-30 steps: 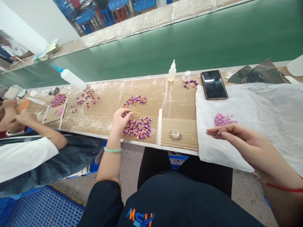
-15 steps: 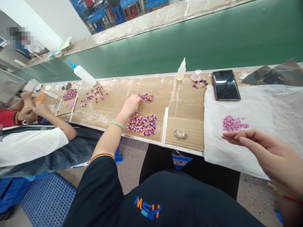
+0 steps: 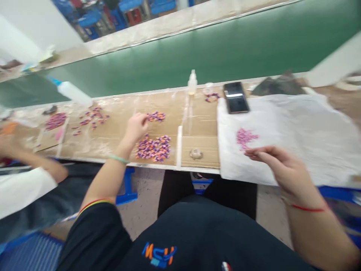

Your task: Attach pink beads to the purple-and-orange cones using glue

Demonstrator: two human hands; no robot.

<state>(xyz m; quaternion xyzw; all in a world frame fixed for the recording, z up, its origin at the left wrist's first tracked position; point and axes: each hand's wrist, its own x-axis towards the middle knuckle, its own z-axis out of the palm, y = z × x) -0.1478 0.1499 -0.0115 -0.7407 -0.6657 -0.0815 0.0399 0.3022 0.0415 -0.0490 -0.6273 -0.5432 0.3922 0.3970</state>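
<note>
My left hand (image 3: pixel 136 127) is over the cardboard with its fingers drawn together at the left edge of a small cluster of purple and orange pieces (image 3: pixel 157 116). Anything between those fingertips is too small and blurred to name. Below it lies a larger pile of purple, orange and pink pieces (image 3: pixel 154 148). On the right, my right hand (image 3: pixel 279 165) hovers low over a white cloth (image 3: pixel 296 124), thumb and fingers pinched just below a heap of tiny pink pieces (image 3: pixel 244 137). What this pinch holds, if anything, cannot be made out.
A phone (image 3: pixel 236 98) lies on the cloth's upper left corner. Nearby stand a small dropper bottle (image 3: pixel 192 82) and a clear round lid (image 3: pixel 208 88). A clear blob (image 3: pixel 195 153) sits on cardboard. Leftward are a large white bottle (image 3: pixel 75 93), scattered pieces (image 3: pixel 96 116) and another person's arm (image 3: pixel 31 156).
The view has swung to the right, so everything appears shifted left. My right hand's fingertips have come together by the pink heap. My left hand stays beside the small cluster.
</note>
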